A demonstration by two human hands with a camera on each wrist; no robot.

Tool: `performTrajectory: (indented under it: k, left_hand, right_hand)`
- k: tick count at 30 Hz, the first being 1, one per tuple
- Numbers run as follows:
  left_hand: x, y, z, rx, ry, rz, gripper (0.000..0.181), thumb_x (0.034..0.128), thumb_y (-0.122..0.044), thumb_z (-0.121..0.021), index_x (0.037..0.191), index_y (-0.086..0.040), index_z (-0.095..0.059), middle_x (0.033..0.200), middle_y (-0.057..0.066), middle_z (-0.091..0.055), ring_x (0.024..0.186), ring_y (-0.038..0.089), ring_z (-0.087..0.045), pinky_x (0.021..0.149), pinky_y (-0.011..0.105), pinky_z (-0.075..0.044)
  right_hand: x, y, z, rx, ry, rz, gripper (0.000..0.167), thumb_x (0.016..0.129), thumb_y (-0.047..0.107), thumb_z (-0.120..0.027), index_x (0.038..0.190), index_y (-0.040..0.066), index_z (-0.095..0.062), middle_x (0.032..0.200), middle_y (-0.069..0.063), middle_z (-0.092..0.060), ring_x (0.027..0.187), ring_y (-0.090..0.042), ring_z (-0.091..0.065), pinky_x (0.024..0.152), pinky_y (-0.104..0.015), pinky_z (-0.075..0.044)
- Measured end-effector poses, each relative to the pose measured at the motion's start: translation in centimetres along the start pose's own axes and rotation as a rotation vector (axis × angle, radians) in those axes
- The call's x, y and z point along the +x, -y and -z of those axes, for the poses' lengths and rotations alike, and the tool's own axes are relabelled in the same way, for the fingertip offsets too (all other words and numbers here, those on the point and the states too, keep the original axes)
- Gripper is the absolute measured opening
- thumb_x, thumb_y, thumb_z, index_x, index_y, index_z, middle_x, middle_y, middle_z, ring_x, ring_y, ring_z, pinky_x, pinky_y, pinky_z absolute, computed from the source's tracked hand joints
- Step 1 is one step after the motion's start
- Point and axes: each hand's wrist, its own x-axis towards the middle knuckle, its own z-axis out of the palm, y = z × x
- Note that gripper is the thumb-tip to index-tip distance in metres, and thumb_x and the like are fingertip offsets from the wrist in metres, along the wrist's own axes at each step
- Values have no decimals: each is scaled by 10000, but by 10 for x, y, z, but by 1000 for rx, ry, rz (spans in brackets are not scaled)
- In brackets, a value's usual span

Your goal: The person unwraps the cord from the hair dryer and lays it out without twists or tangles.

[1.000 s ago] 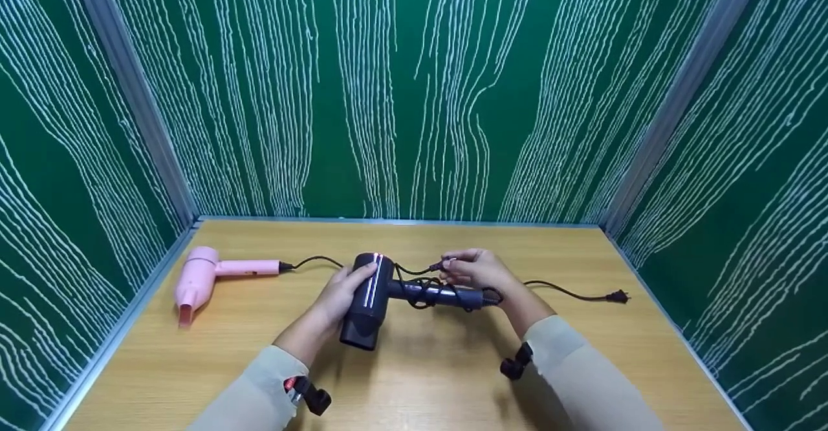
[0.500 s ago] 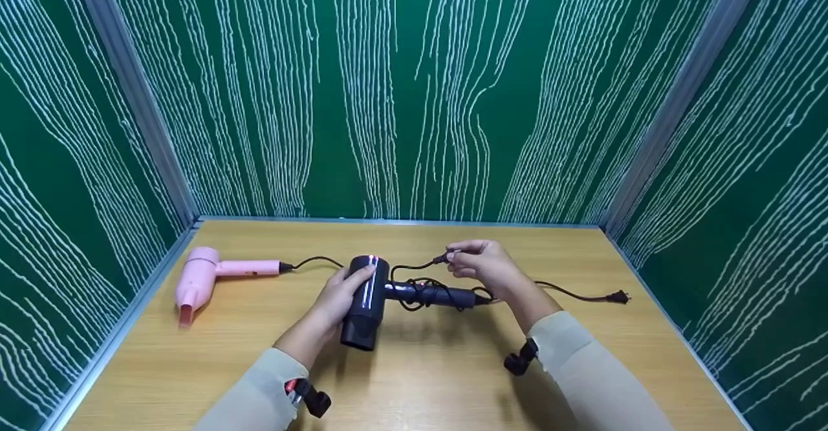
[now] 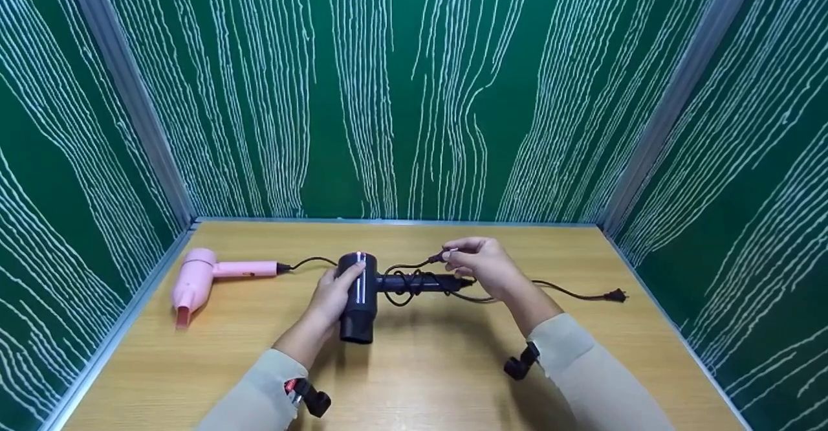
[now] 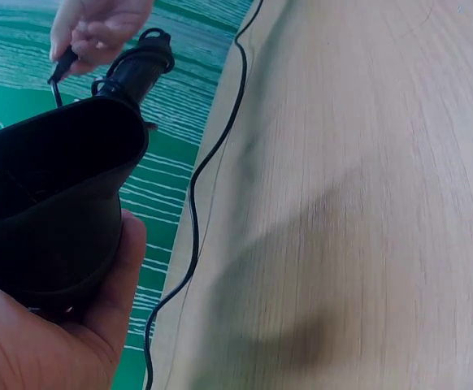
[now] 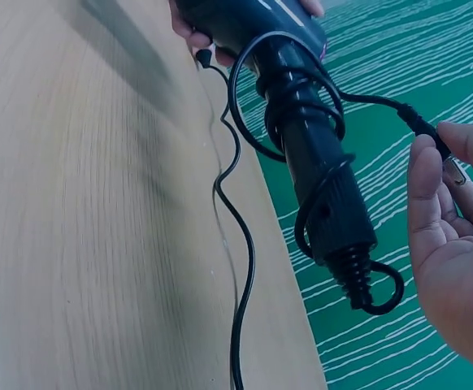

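Note:
A dark hair dryer (image 3: 363, 292) is held above the table, nozzle toward me and handle to the right. My left hand (image 3: 330, 300) grips its barrel from the left, with the thumb over the top. In the left wrist view the wide nozzle (image 4: 58, 236) faces the camera. The black cord (image 5: 295, 110) lies in loose loops around the handle. My right hand (image 3: 488, 268) pinches the plug (image 5: 427, 136) at the cord's end, behind and above the handle. Metal prongs show at the fingertips in the right wrist view.
A pink hair dryer (image 3: 196, 279) lies at the left of the wooden table (image 3: 440, 379). Its cord runs behind the dark dryer, and a black plug (image 3: 616, 296) lies at the right. Green walls with white lines stand at the back and sides.
The dark dryer has shifted slightly left and its handle end has risen. My right hand has moved up and away from the handle with the plug, lengthening the free stretch of cord.

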Motion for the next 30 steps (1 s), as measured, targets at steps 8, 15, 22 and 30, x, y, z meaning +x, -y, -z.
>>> performTrajectory:
  k: [8, 15, 22, 30]
  left_hand:
    - [1, -5, 4, 12, -56, 5, 705, 1102, -535, -691, 1495, 22, -513, 1250, 221, -739, 961, 245, -754, 822, 321, -631]
    - [2, -6, 6, -3, -76, 3, 671, 1103, -534, -686, 1445, 21, -530, 1203, 198, -735, 940, 241, -743, 809, 331, -628]
    - [0, -6, 6, -24, -78, 2, 659, 1099, -533, -694, 1423, 15, -524, 1150, 175, -735, 900, 238, -748, 779, 349, -642]
    - [1, -9, 10, 14, -70, 15, 786, 1097, -602, -671, 1535, 20, -473, 1272, 219, -712, 994, 269, -749, 837, 364, -641]
  right_hand:
    - [-5, 3, -8, 23, 28, 0, 310, 1011, 17, -775, 1311, -61, -765, 1041, -50, -805, 874, -169, -780, 787, -271, -672]
    - [-12, 1, -12, 45, 66, -2, 301, 1009, 9, -769, 1300, -71, -772, 1026, -40, -815, 859, -142, -773, 774, -272, -666]
    - [-15, -5, -15, 40, 111, -26, 325, 995, -1, -761, 1311, -79, -772, 970, -35, -810, 877, -163, -772, 764, -241, -656]
    - [-19, -12, -20, 26, 167, -65, 306, 1013, 0, -763, 1308, -80, -771, 994, -44, -803, 843, -140, -763, 746, -251, -656]
